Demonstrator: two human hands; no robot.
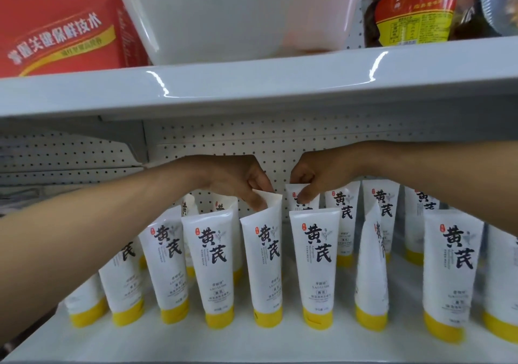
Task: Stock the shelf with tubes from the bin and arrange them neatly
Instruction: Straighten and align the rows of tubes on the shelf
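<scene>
Left hand pinches the crimped top of the front-row tube, mid-shelf. Right hand pinches the second-row tube just behind. Both tubes stand cap-down.

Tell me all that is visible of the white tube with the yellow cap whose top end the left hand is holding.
The white plastic tube with a yellow cap stands upright on its cap in the front row on the white shelf. Its front faces the camera and carries large black characters, a small red mark and finer print below. The flat, crimped top end is slightly bent, and the left hand pinches it there.
</scene>
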